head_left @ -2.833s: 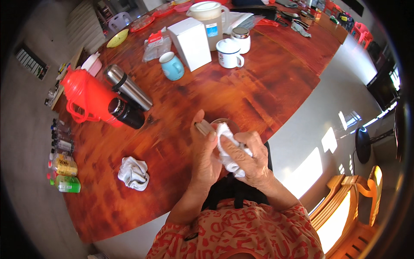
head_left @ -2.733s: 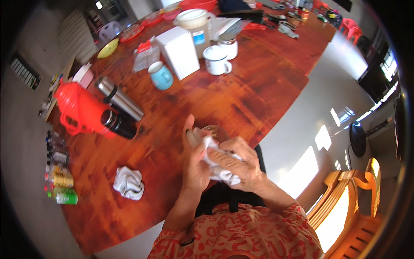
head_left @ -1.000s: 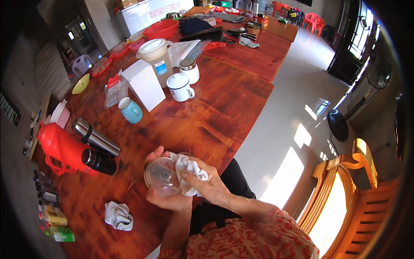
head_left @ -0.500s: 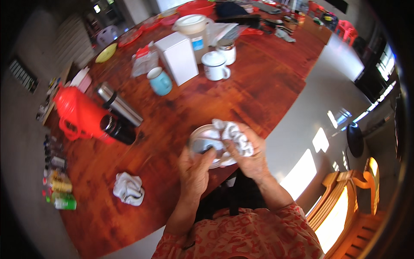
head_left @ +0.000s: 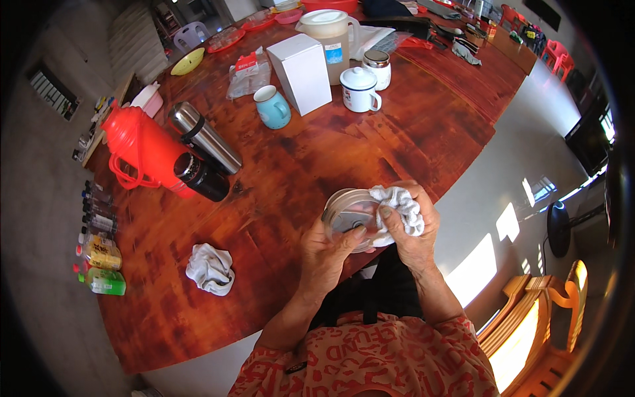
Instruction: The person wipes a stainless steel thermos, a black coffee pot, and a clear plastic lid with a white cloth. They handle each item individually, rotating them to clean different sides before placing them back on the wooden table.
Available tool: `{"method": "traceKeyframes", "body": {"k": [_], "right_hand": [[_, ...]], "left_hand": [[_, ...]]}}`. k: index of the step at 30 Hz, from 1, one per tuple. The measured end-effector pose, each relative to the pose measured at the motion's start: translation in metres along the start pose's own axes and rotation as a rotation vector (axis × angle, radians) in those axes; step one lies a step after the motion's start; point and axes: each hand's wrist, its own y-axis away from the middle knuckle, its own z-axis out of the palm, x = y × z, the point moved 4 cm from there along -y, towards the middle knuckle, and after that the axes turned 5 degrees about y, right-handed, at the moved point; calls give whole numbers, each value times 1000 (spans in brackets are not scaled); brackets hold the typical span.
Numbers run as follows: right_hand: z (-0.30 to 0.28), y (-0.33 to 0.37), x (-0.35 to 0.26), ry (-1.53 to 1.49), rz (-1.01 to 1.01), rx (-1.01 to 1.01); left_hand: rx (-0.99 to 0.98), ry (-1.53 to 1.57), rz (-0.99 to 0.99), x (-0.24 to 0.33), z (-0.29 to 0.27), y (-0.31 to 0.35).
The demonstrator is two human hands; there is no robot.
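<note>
Above the table's near edge, my left hand (head_left: 323,259) grips a round, clear, shallow container (head_left: 352,215) by its near left side. The thumb lies across it; whether it is a dish or a lid I cannot tell. My right hand (head_left: 417,235) is closed on a crumpled white cloth (head_left: 401,206), which presses against the container's right side and hides part of its rim. A second white cloth (head_left: 210,269) lies bunched on the table to the left of my hands.
On the reddish-brown table (head_left: 278,198) stand a red thermos jug (head_left: 142,142), a steel flask (head_left: 206,140), a black flask (head_left: 202,177), a blue mug (head_left: 272,108), a white box (head_left: 301,76), a lidded enamel mug (head_left: 359,92) and a pitcher (head_left: 331,43). A wooden chair (head_left: 539,311) is at right.
Both hands, with the container and cloth, appear slightly further right. The whole scene has shifted in view as the head turned. The grip on both things is the same.
</note>
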Motion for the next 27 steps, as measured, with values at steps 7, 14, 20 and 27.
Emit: {"method": "traceKeyframes", "body": {"k": [7,14,20,27], "right_hand": [[23,-16,-47,646,-739,-157],[15,-9,-33,720,-732,-187],[9,-4,-39,948,-718,-201],[4,10,-33,1031,-674,-112]], "left_hand": [[-40,-238,97,-11,-9,2],[26,-128,66,-7,-12,-3],[43,-121,75,-5,-5,-6],[49,-242,163,0,1,-5]]}}
